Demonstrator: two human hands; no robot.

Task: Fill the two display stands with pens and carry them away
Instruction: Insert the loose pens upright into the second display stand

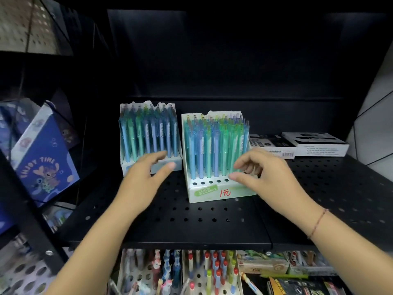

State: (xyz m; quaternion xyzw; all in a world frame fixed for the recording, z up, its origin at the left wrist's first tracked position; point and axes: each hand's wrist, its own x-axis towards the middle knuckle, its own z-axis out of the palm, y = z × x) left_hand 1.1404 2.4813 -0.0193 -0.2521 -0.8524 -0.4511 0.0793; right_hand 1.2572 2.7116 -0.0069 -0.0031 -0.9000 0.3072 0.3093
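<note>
Far left: a blue box (42,165) printed "ENJOY TIME" leans on the neighbouring rack.

On the black perforated shelf (191,222) we note the left display stand (177,162), set back, its rows packed with upright blue and green pens (148,133).

Left hand (144,177) reaches to that stand's front, fingers straight and loose, gripping nothing. We cannot tell whether it touches.

Just beside it, nearer us, is the right display stand (204,192), also crowded with pens (212,150), with a row of open holes along its front lip and a red price mark below.

Right hand (261,175) is at this stand's right front corner, fingers loosely bent, holding nothing we can see. There is a thin cord bracelet (318,223) on the wrist.

Far right: two black-and-white boxes (297,145) lie flat.
</note>
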